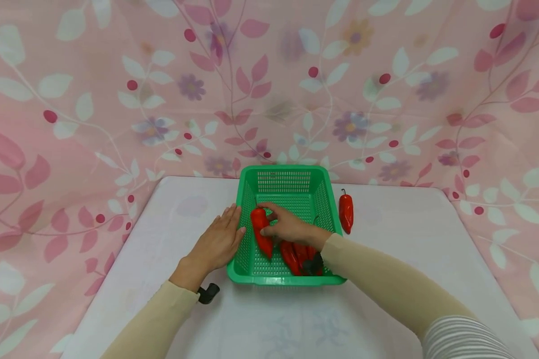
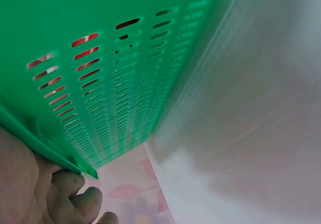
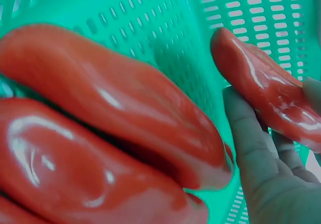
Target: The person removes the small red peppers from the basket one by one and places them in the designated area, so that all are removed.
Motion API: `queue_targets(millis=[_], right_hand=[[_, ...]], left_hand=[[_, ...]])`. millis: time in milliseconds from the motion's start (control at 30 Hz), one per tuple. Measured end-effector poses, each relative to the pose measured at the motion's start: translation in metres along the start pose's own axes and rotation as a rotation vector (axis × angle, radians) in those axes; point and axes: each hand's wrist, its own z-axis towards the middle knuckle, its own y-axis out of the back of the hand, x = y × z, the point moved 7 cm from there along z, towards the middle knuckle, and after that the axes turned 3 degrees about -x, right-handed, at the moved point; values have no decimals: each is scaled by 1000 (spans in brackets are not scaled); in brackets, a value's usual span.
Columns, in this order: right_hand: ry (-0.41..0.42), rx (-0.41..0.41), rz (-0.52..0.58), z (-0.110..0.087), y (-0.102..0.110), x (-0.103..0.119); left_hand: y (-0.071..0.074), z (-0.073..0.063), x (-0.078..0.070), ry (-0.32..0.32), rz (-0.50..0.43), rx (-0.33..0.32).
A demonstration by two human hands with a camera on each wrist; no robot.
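Under the right grip [image 1: 289,225], the table [image 1: 269,321] carries a green basket [image 1: 287,280]. The left grip [image 1: 217,239], fingers straight, lies along its rim; brace there. The right grip clamps a red pepper [image 1: 261,239] inside; a light pinch should avoid bruising.

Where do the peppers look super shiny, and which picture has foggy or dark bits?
Right wrist view: bright white glare on the big red peppers up close; left wrist view: the white table looks hazy and soft, with grey shading beside the green basket, and the left hand is dim; head view: fairly even light, small glints on peppers.
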Motion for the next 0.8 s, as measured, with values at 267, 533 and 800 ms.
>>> queue_targets(millis=[267,533,800], right_hand=[[53,-83,27,-4,20,7],[66,-168,20,-10,37,17],[66,-220,60,-16,52,26]], left_hand=[[-2,1,2,20,-10,12],[-2,0,2,20,-21,7],[-2,1,2,18,-19,4]])
